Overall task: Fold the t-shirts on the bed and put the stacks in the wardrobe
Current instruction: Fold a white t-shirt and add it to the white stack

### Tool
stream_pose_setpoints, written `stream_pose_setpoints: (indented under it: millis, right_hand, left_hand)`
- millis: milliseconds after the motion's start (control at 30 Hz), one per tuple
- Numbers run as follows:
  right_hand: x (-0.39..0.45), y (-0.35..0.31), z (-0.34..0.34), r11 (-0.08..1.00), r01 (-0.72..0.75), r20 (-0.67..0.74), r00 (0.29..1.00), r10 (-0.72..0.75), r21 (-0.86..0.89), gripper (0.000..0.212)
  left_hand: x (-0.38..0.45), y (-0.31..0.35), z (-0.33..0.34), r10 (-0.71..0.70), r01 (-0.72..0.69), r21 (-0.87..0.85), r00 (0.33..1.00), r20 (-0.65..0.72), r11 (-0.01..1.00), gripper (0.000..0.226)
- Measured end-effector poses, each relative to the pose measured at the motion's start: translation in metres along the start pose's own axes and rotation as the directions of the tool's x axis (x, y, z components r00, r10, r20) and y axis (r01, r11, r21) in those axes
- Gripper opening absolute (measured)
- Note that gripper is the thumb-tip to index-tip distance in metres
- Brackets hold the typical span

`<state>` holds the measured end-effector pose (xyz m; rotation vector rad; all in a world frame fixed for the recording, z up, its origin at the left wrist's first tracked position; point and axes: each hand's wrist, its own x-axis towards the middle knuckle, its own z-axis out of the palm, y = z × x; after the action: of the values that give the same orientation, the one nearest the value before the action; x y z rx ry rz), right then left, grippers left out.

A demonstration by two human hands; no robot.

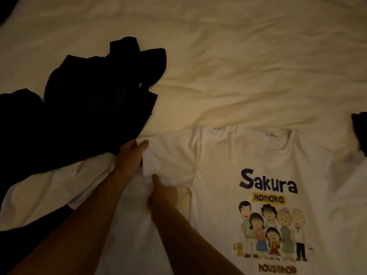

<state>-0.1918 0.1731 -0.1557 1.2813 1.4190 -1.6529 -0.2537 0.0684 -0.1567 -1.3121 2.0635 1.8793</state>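
A white t-shirt (pixel 228 159) lies face up on the bed, printed with "Sakura Momoko household" and a cartoon family. Both my hands are on its left sleeve. My left hand (pixel 132 155) grips the sleeve's outer edge near the black clothes. Just below it, my right hand (pixel 161 192) pinches the sleeve fabric with the thumb pointing up. The sleeve is bunched between the two hands. Another white garment (pixel 49 187) lies flat to the left, partly under my left forearm.
A heap of black clothes (pixel 85 100) covers the left of the bed. A further dark garment (pixel 360 132) shows at the right edge. The cream bed sheet (pixel 248 62) is wrinkled and stretches across the far half.
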Motion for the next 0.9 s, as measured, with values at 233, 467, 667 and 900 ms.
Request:
stream_pose_setpoints:
  millis: [233,467,667,900]
  right_hand:
    - [-0.015,-0.017,0.009,0.952,-0.097,0.007,0.995,0.099,0.29,0.017]
    - [-0.053,-0.056,-0.059,0.906,-0.116,0.131,0.989,0.067,0.408,0.008]
    - [-0.039,-0.099,-0.147,0.906,-0.066,0.108,0.994,0.022,0.419,0.018]
    - [0.001,-0.124,-0.213,0.921,-0.164,0.102,0.985,0.136,0.353,0.031]
  left_hand:
    - [-0.022,0.023,0.003,0.095,-0.096,0.012,0.995,0.022,0.995,0.018]
    - [-0.066,0.075,0.052,0.267,-0.266,-0.021,0.955,0.127,0.964,0.016]
    - [-0.119,0.09,0.164,0.401,-0.434,0.073,0.874,0.274,0.898,0.01]
    - [-0.127,0.051,0.241,0.241,-0.43,0.355,0.851,0.467,0.83,0.019]
